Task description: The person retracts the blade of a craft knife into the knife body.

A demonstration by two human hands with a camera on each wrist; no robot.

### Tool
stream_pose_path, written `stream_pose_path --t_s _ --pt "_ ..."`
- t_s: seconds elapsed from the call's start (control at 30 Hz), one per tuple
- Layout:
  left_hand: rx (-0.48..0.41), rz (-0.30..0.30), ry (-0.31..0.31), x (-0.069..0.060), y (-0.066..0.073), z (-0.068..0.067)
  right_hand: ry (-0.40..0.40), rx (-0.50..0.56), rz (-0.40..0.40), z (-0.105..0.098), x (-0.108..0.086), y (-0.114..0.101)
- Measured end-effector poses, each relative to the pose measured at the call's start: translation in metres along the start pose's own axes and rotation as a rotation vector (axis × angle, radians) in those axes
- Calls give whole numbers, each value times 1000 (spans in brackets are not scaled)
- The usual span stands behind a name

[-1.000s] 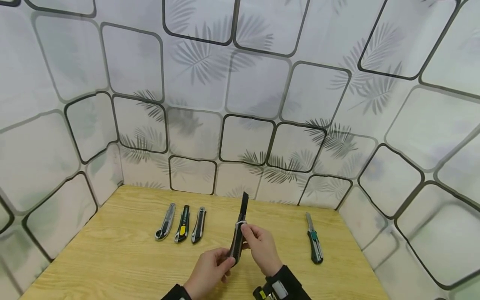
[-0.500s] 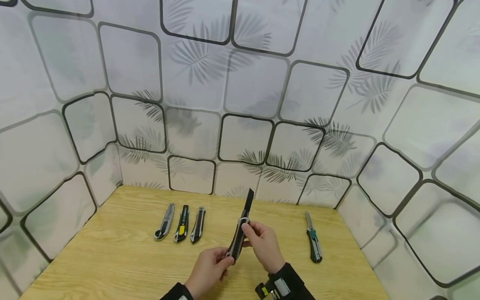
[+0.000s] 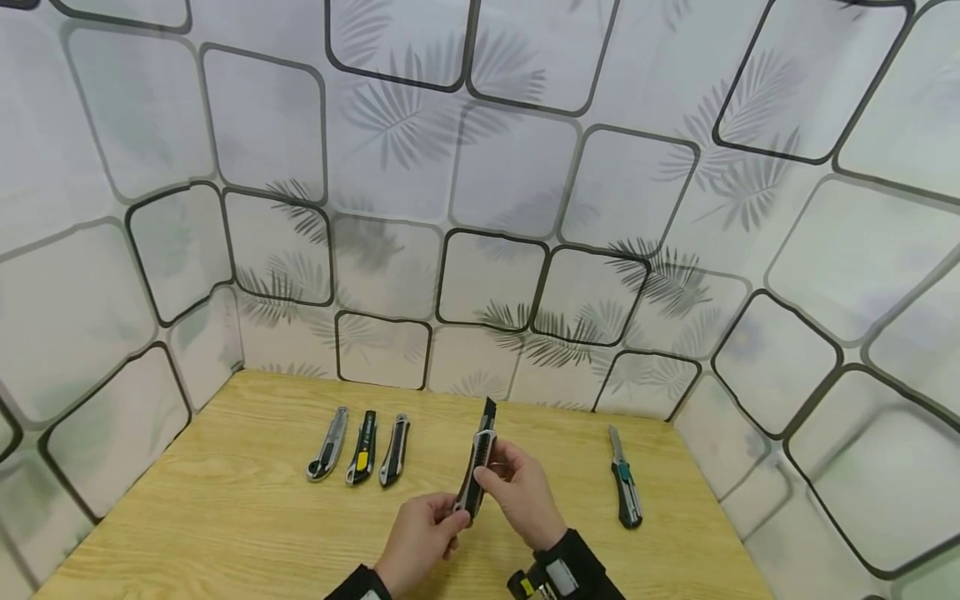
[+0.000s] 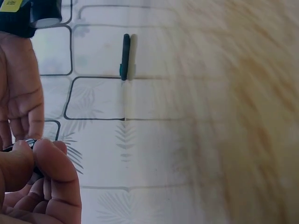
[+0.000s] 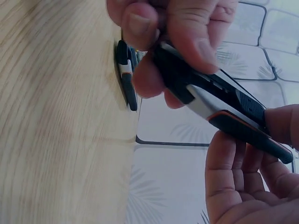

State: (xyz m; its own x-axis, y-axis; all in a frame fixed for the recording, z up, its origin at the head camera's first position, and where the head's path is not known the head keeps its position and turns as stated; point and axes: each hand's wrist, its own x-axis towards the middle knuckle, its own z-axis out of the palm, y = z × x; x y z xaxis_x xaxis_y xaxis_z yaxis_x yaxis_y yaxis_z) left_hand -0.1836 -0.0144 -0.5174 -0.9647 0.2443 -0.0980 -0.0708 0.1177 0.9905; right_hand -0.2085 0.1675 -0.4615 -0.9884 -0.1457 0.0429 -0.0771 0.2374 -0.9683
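Observation:
A dark utility knife (image 3: 477,467) with silver edging is held between both hands, tilted up, a short dark blade showing at its top. My left hand (image 3: 422,533) pinches its lower end; that grip also shows at the top of the right wrist view (image 5: 187,28). My right hand (image 3: 525,500) grips the handle higher up, thumb on its face and fingers behind. In the right wrist view, the right thumb lies beside the ribbed slider of the knife (image 5: 233,119). The left wrist view shows my left hand (image 4: 42,186) with the knife mostly hidden.
Three knives lie side by side at the left: a silver one (image 3: 328,446), a black and yellow one (image 3: 363,450) and a black and silver one (image 3: 395,450). A green and black knife (image 3: 627,487) lies at the right. Patterned cloth (image 3: 386,267) surrounds the wooden table (image 3: 225,517).
The right thumb has slid down along the handle, and less blade sticks out at the top. The knife stands slightly more upright than half a second ago. The left hand keeps its pinch.

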Motion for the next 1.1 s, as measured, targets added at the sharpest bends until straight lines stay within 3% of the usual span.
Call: stream_pose_path --t_s 0.3,0.7,1.1 --pt "-2 11 25 -2 3 -5 -117 -1 55 8 -7 9" --pt "18 17 -65 -3 -5 -8 -89 90 154 8 -8 26" --pt "53 17 -81 -5 -10 -9 -97 34 227 8 9 37"
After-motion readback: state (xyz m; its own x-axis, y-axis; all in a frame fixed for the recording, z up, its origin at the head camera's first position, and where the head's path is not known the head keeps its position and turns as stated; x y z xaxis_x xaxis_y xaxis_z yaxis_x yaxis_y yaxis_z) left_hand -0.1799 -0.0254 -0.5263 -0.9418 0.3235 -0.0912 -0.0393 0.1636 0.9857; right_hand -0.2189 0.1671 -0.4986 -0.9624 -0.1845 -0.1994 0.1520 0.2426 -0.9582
